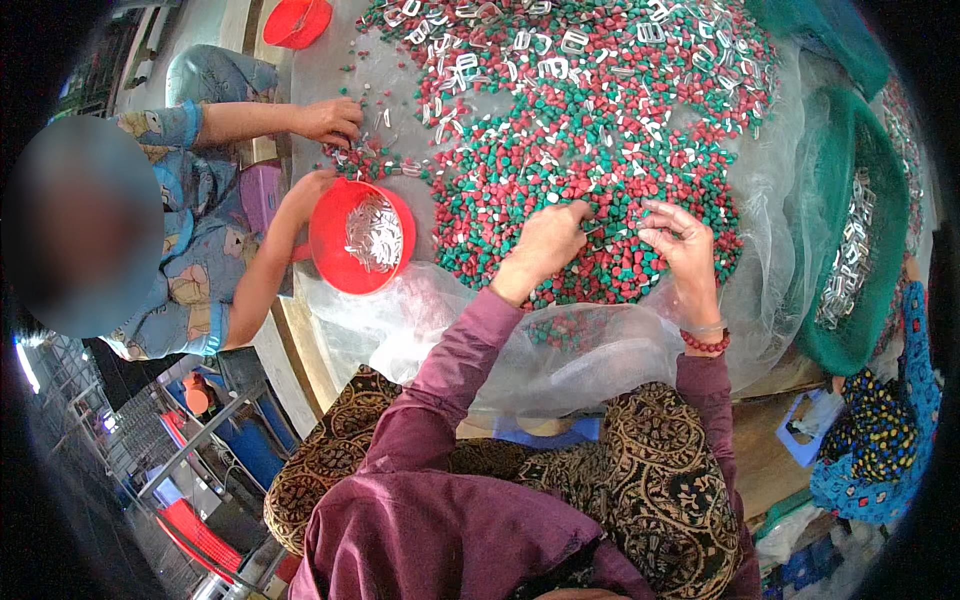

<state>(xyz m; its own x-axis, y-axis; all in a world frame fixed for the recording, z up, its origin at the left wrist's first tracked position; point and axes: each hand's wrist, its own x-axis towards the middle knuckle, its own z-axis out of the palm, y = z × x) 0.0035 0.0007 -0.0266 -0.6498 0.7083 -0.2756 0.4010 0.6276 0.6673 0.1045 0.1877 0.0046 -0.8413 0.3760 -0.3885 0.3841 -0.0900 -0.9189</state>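
Centre frame, the left hand (546,245), its grip hidden from this angle, and the right hand (688,252), fingertips parted, work low over red-and-green pieces (480,225) on a translucent sheet (400,322), whose bunched lower edge probably prevents spilling.
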